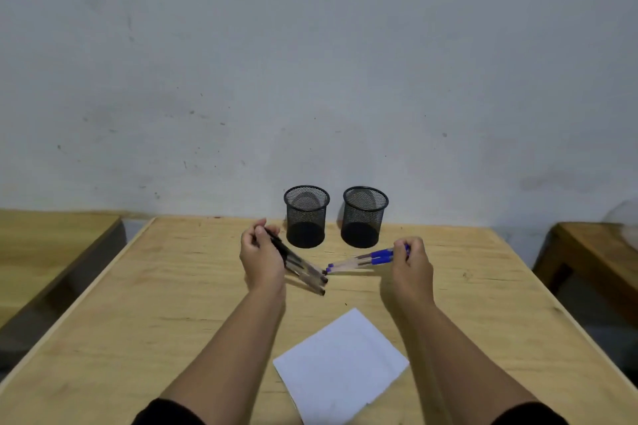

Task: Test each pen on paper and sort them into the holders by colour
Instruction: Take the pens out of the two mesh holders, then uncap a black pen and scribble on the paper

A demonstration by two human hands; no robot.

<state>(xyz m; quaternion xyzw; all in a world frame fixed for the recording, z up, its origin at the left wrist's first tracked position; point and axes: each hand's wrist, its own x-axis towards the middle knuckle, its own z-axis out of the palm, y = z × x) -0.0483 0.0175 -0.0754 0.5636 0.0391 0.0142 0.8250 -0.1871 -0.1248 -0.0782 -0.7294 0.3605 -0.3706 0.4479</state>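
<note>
Left hand (261, 257) grips black pens (299, 264), right hand (411, 264) grips blue pens (366, 259); both bundles point inward, tips nearly meeting mid-frame. Empty holders (306, 216) just above; left holder nearer left hand. Paper (340, 364) lower centre.

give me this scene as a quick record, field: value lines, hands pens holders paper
left hand: grips a bunch of black pens
right hand: grips a bunch of blue pens
pen tips: the two bunches point toward each other above the table
holders: left holder and right holder, black mesh, upright, side by side, no pens showing
paper: white sheet near the front edge, no marks visible
</note>
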